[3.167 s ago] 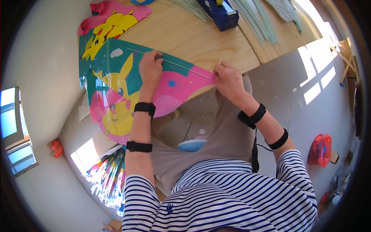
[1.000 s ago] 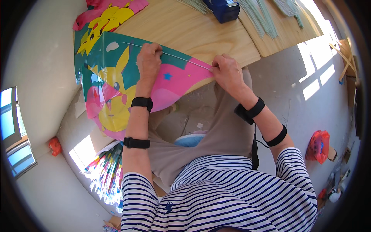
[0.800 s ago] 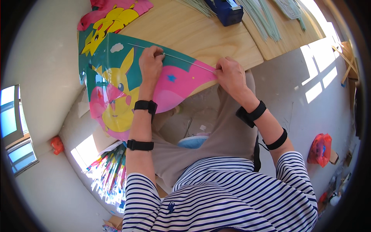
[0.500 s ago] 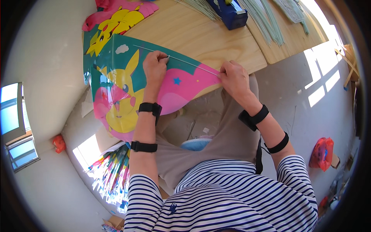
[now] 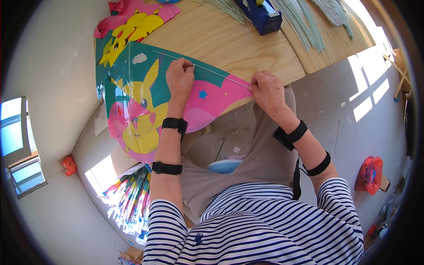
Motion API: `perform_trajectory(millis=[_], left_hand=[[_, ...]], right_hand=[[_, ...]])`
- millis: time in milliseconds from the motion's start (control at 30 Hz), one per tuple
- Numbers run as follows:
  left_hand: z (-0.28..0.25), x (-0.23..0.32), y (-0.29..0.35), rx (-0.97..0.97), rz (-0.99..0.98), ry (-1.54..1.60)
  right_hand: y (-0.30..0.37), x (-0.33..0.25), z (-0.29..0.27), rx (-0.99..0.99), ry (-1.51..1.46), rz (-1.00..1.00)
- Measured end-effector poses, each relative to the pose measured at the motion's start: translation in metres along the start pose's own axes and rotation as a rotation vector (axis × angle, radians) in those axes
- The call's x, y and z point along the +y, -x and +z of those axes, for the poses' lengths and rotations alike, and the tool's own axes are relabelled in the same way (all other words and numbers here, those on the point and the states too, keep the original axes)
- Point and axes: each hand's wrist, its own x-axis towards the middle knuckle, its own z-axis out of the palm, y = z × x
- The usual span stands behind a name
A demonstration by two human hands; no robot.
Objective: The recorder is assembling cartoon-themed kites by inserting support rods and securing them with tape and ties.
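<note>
A thin kite sheet (image 5: 149, 88) in green and pink, printed with a yellow cartoon figure, lies partly on the wooden table and overhangs its near edge. Along its upper right edge runs a slim white rod (image 5: 221, 75). My left hand (image 5: 180, 81) is closed in a pinch on the rod near its middle, with the fingertips partly hidden. At the sheet's pointed right corner, my right hand (image 5: 269, 92) pinches the rod's near end together with the sheet. What lies right under those fingers is hidden.
On the wooden table (image 5: 234, 35) stand a blue tape dispenser (image 5: 264, 22), pale rods (image 5: 304, 26) and a clear plastic box (image 5: 331, 11). Other printed sheets (image 5: 137, 26) lie far left. Colourful bundled strips (image 5: 132, 194) hang lower left. A red plastic bag (image 5: 368, 176) sits on the floor at right.
My left hand has shifted very slightly to the right, and the view has moved a little. Both hands keep their pinch on the rod and sheet edge.
</note>
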Motion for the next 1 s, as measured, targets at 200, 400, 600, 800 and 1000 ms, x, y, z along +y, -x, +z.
perform_trajectory(millis=[200, 400, 600, 800, 1000], left_hand=[[0.0036, -0.0027, -0.0005, 0.031, 0.021, -0.059], [0.0045, -0.0017, 0.0005, 0.039, 0.019, -0.063], [0.0028, 0.0002, 0.0009, 0.041, 0.028, -0.059], [0.0043, 0.0009, 0.0022, 0.039, 0.023, -0.037], [0.0015, 0.0007, 0.001, 0.019, 0.003, -0.037]], right_hand=[[0.0005, -0.0008, -0.0007, 0.004, 0.008, -0.007], [0.0002, 0.0005, 0.0, 0.006, -0.003, -0.014], [0.0008, 0.0008, 0.0003, 0.001, 0.004, -0.007], [0.0002, 0.0046, -0.0006, -0.019, -0.016, -0.039], [0.0011, 0.003, -0.0037, -0.006, -0.051, -0.059]])
